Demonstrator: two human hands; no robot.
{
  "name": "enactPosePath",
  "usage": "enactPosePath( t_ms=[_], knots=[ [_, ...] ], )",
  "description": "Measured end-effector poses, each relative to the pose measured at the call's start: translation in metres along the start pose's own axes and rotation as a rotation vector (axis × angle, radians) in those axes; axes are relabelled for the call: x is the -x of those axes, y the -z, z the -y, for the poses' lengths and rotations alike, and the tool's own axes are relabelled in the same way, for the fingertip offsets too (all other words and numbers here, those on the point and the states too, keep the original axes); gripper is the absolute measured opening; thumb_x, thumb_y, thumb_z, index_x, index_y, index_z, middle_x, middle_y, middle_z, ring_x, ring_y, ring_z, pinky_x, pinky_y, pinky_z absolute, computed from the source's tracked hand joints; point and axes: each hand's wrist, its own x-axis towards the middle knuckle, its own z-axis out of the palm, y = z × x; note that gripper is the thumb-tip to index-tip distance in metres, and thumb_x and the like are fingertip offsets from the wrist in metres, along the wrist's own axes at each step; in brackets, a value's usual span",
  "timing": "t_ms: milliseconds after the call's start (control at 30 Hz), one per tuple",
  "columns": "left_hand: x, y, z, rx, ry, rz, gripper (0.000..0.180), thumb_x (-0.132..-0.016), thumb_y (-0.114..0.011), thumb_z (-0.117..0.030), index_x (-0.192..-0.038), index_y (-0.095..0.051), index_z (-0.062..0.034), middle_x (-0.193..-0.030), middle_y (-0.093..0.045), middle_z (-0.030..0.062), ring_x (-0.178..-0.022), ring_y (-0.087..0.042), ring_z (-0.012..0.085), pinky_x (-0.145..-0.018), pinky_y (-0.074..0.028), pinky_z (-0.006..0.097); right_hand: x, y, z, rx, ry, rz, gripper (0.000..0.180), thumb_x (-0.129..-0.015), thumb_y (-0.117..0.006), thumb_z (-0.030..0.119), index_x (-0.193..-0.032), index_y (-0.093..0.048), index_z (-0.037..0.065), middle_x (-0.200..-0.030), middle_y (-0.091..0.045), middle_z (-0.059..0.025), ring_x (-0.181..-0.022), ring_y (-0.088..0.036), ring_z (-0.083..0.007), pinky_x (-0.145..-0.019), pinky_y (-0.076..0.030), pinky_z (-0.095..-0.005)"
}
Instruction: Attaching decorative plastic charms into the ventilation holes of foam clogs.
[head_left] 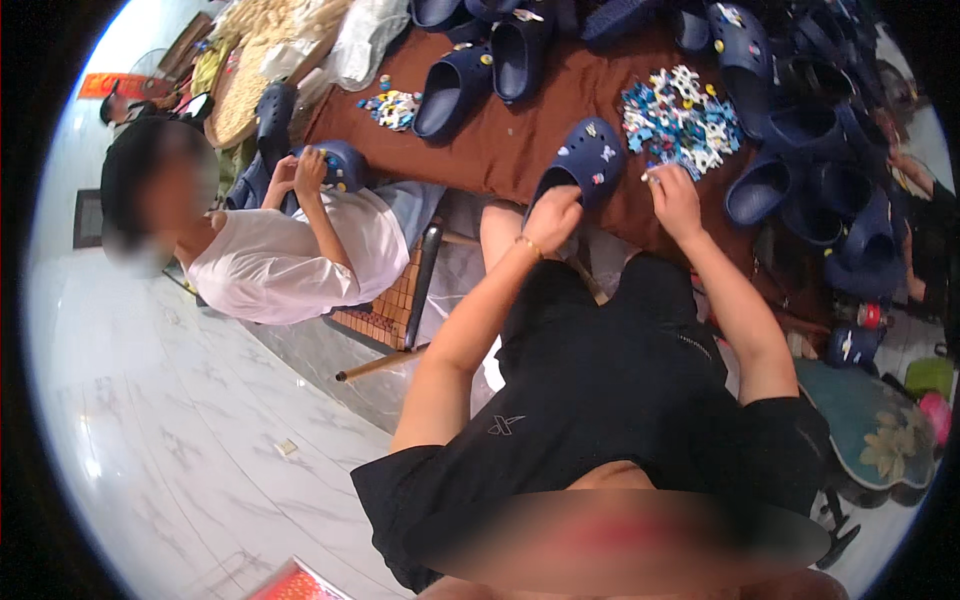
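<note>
A navy clog [580, 160] with several small charms fixed on its toe part lies at the near edge of the brown-covered table. My left hand [553, 218] is closed on its heel end, fingers inside the opening. To the right of the clog, my right hand [676, 203] is pinched at the near side of a heap of white and blue shoe charms [685, 115]. A small pale piece, perhaps a charm, shows at its fingertips; its exact kind is too small to make out.
Navy clogs [455, 92] line the table's far side, with more piled at the right [760, 190]. A smaller charm pile [392, 108] lies at the left. Beside me a person in a white shirt [290, 250] handles another clog [345, 165]. Brown cloth [470, 150] covers the table.
</note>
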Motion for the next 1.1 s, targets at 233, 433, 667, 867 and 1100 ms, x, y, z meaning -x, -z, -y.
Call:
enactPosePath(
  t_ms=[233, 433, 667, 867, 1100],
  knots=[
    [0.017, -0.001, -0.014, -0.214, -0.035, -0.184, 0.022, -0.071, -0.057, -0.015, -0.085, -0.052, 0.0018, -0.087, -0.055, 0.0169, -0.084, -0.051, 0.0328, -0.074, -0.041, 0.038, 0.025, -0.006, -0.006, 0.190, 0.081, 0.045, 0.016, -0.070, -0.054, 0.006, -0.085, -0.055, 0.006, -0.093, -0.051, -0.0081, -0.087, -0.047, -0.0266, -0.073, -0.037, -0.0358],
    [-0.012, 0.069, 0.000, -0.367, 0.142, -0.438, 0.018, -0.072, -0.056, -0.016, -0.070, -0.048, -0.0003, -0.070, -0.049, 0.0183, -0.068, -0.048, 0.0349, -0.060, -0.038, 0.041, 0.028, -0.011, -0.012, 0.193, 0.057, 0.054, 0.018, -0.070, -0.054, 0.006, -0.087, -0.055, 0.006, -0.094, -0.051, -0.0087, -0.089, -0.047, -0.0267, -0.074, -0.036, -0.0374],
    [-0.167, 0.206, 0.029, -0.285, 0.165, -0.795, 0.043, -0.075, -0.054, -0.032, -0.102, -0.052, 0.0018, -0.093, -0.057, 0.0233, -0.088, -0.055, 0.0346, -0.076, -0.041, 0.038, 0.028, -0.011, -0.010, 0.206, 0.049, 0.044, 0.017, -0.069, -0.055, 0.007, -0.086, -0.054, 0.006, -0.093, -0.051, -0.0088, -0.089, -0.047, -0.0267, -0.074, -0.037, -0.0376],
    [-0.182, 0.173, 0.056, -0.310, 0.243, -0.820, 0.055, -0.072, -0.055, -0.029, -0.113, -0.042, 0.0054, -0.108, -0.047, 0.0249, -0.103, -0.043, 0.0374, -0.089, -0.033, 0.041, 0.027, -0.010, -0.009, 0.213, 0.019, 0.054, 0.016, -0.070, -0.055, 0.008, -0.086, -0.055, 0.006, -0.093, -0.051, -0.0088, -0.089, -0.047, -0.0266, -0.075, -0.036, -0.0379],
    [-0.076, 0.046, 0.047, -0.384, 0.065, -0.627, 0.042, -0.071, -0.055, -0.011, -0.110, -0.044, -0.0019, -0.112, -0.044, 0.0176, -0.105, -0.040, 0.0326, -0.090, -0.032, 0.040, 0.025, -0.009, -0.007, 0.206, 0.017, 0.071, 0.016, -0.070, -0.054, 0.008, -0.086, -0.055, 0.006, -0.093, -0.050, -0.0085, -0.091, -0.046, -0.0267, -0.075, -0.036, -0.0380]
  ],
)
